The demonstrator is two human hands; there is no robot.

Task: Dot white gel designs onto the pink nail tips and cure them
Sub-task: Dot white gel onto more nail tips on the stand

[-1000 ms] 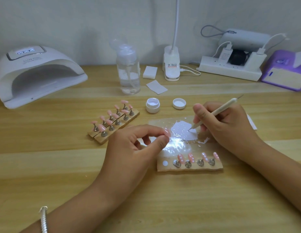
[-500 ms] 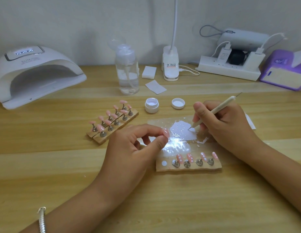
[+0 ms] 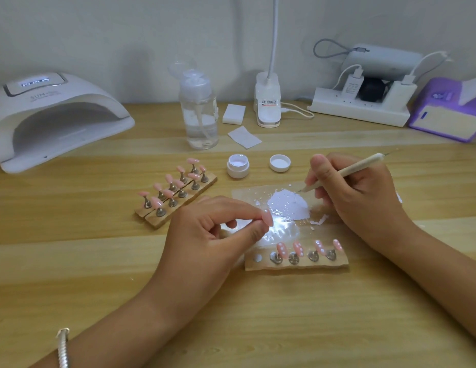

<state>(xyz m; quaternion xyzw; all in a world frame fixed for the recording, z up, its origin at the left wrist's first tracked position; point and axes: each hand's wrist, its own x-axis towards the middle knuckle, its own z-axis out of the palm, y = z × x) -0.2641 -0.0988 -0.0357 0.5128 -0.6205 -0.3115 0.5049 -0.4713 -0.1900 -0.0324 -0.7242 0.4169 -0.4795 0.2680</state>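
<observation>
Four white-dotted nail tips (image 3: 281, 247) on holder (image 3: 298, 266)

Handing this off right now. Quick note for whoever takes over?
Left hand: fingers pinch one pink nail tip.
Right hand: grips the dotting pen, point dipped in the white gel puddle on the clear sheet.
Done: four tips on the near holder have white dots; its fifth spot is empty.
Left: dot the held tip, then the plain tips on the two far holders; cure all in the lamp, far left.
</observation>
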